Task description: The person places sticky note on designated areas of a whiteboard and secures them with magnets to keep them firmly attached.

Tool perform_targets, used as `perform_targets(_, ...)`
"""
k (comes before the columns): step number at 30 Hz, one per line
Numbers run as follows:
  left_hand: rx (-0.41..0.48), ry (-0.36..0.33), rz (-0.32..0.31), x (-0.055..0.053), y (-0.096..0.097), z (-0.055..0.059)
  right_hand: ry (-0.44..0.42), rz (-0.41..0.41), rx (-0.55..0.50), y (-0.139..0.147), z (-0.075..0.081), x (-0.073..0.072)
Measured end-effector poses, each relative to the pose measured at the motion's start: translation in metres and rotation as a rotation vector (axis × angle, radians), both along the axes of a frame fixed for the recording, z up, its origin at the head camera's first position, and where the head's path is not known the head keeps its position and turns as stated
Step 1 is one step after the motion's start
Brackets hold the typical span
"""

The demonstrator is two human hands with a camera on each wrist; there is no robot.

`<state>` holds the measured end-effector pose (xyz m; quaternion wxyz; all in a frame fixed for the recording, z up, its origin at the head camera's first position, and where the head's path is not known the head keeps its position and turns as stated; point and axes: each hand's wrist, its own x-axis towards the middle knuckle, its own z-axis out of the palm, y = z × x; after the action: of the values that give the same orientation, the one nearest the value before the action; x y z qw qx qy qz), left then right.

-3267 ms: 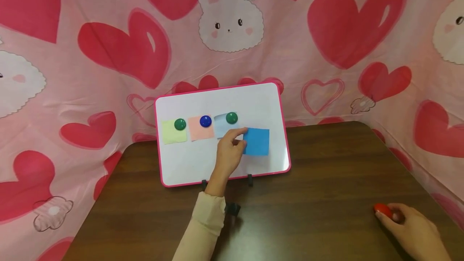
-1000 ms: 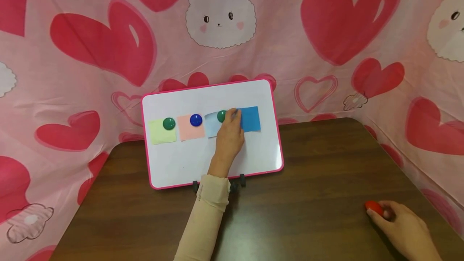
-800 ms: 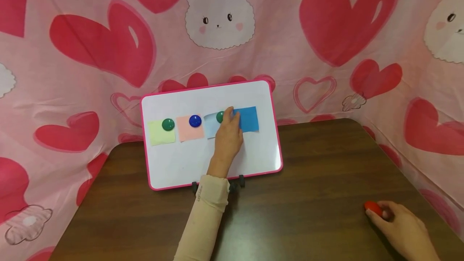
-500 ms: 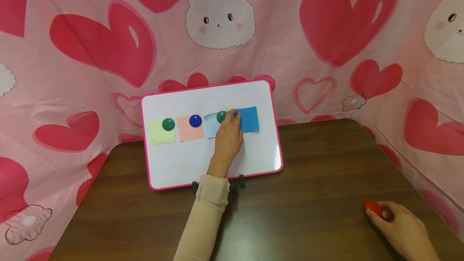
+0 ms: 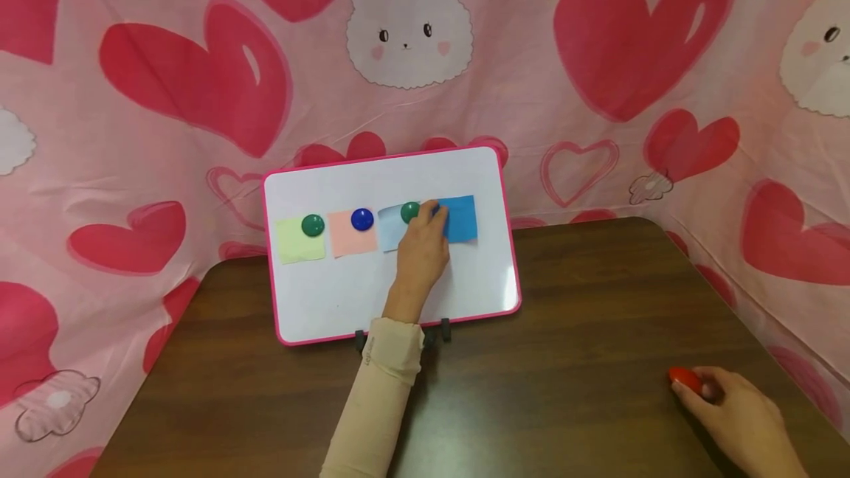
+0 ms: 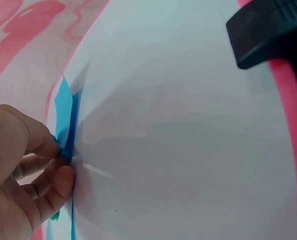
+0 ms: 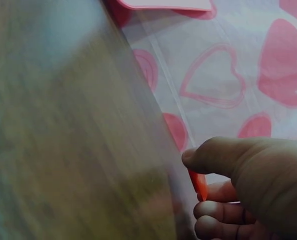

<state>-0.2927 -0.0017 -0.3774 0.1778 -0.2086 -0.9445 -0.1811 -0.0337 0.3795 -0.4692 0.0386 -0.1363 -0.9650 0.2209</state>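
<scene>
My left hand [image 5: 423, 246] is up at the small whiteboard [image 5: 325, 301] and pinches the left edge of a blue sticky note [image 5: 462, 220], which lies close against the board. In the left wrist view this note [image 6: 63, 112] bends away from the surface at the fingertips. Left of it sits a pale blue note [image 5: 390, 234] under a green round magnet [image 5: 409, 212], partly hidden by my hand. At the lower right my right hand [image 5: 747, 415] holds a red round magnet [image 5: 686, 379] between thumb and fingers, low over the table.
Farther left on the board are a pink note [image 5: 352, 242] with a blue magnet [image 5: 362, 219] and a yellow-green note [image 5: 300, 248] with another green magnet [image 5: 313, 225]. Black stand clips [image 5: 446, 329] support the board on the wooden table [image 5: 564, 345]. A heart-patterned cloth [image 5: 505, 80] hangs behind.
Since the earliest frame, my left hand has moved the blue note up the board, level with the row. In the last second its fingers have shifted slightly. The right hand keeps the red magnet.
</scene>
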Motion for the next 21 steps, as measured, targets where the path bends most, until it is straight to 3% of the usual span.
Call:
perform_targets(11, -0.017, -0.026, -0.013, 0.002, 0.006, -0.001, 0.028, -0.031, -0.013, -0.007, 0.002, 0.000)
perform_targets(21, -0.001, -0.018, -0.004, 0.003, 0.003, 0.000, 0.150, -0.011, 0.012, -0.020, 0.014, -0.005)
